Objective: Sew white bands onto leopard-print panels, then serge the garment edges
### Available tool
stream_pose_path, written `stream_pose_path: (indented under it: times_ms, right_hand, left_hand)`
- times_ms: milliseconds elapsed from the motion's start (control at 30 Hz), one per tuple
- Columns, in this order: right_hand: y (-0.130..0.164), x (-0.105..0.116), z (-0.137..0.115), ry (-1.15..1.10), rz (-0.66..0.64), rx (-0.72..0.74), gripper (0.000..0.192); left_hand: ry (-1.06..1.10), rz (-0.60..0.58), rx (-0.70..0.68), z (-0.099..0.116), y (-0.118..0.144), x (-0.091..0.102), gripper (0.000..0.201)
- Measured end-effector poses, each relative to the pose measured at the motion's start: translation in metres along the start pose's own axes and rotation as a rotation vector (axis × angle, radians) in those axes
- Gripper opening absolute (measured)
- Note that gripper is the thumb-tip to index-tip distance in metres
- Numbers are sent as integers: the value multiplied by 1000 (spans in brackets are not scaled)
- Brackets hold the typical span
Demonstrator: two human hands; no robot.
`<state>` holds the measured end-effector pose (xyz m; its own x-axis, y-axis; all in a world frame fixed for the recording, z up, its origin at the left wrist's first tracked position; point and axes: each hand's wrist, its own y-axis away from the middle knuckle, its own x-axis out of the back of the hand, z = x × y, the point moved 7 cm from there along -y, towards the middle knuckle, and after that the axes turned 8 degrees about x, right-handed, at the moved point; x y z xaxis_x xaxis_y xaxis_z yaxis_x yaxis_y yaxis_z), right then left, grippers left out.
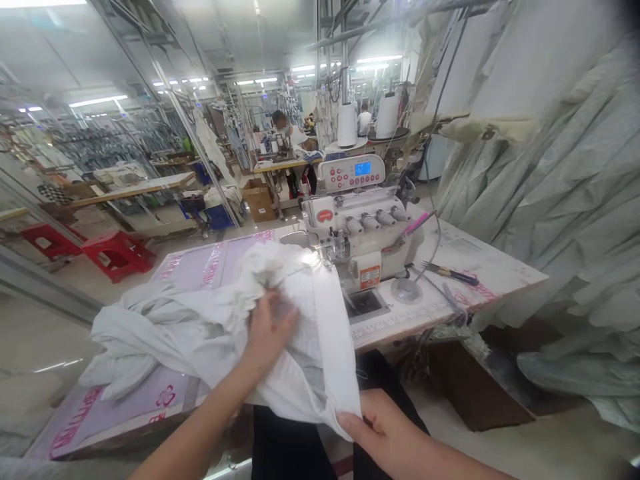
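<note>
A white garment [185, 327] lies bunched across the left of the sewing table, with a smooth wide band [334, 333] along its right side. My right hand [383, 427] pinches the lower end of this band between thumb and fingers, at the table's front edge. Over the gathered middle of the cloth is my left hand [270, 330], its fingers blurred and partly lost against the fabric, so their grip is unclear. Just beyond the band stands a white overlock sewing machine [360, 227]; the garment's far edge lies close to its needle area.
Black-handled tweezers [453, 272] lie on the table [505, 270] right of the machine. Thread cones [347, 125] stand behind it. Pale cloth hangs [565, 167] at the right. Red stools [117, 253] and a cardboard box [259, 200] are on the floor; a person [295, 133] sits farther back.
</note>
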<state>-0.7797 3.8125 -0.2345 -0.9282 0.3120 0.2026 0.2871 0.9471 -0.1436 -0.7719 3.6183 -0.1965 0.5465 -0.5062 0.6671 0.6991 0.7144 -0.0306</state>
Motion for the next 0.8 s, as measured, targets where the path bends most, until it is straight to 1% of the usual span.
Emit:
stream_pose_path:
  times_ms: [33,67,133,167,200,267,367,433,500,633,800]
  right_hand:
    - [0,1,-1,13,-10,-1,33]
    - [0,2,-3,21,-27,0,33]
    - [0,0,-7,11,-73,20,31]
    - [1,-1,-9,-5,-89,35,31]
    - [1,-2,-11,-27,-98,47,32]
    - [0,-2,-11,-70,-83,41,34]
    - [-5,5,-5,-94,4,-15,37]
    - [-10,10,-4,-97,41,-13,38]
    - [-16,14,-4,-106,42,14,37]
    - [-27,22,-4,-121,42,25,39]
    - [-51,42,-3,-139,78,-11,43]
  left_hand:
    - [-101,67,-49,-4,-7,9,44]
    - [-217,89,-90,-7,-13,17,40]
    - [-417,23,-111,-13,-17,26,25]
    - [-475,2,-96,-14,-17,32,26]
    - [-506,9,-78,-14,-16,40,30]
    - [-502,79,-59,-7,-15,56,30]
    - [-465,200,-98,8,-19,72,27]
    - [-446,263,-136,16,-24,77,26]
    - [-426,303,-167,21,-29,78,24]
    - [-410,333,-214,28,-39,79,20]
    - [-453,419,-248,43,-69,93,21]
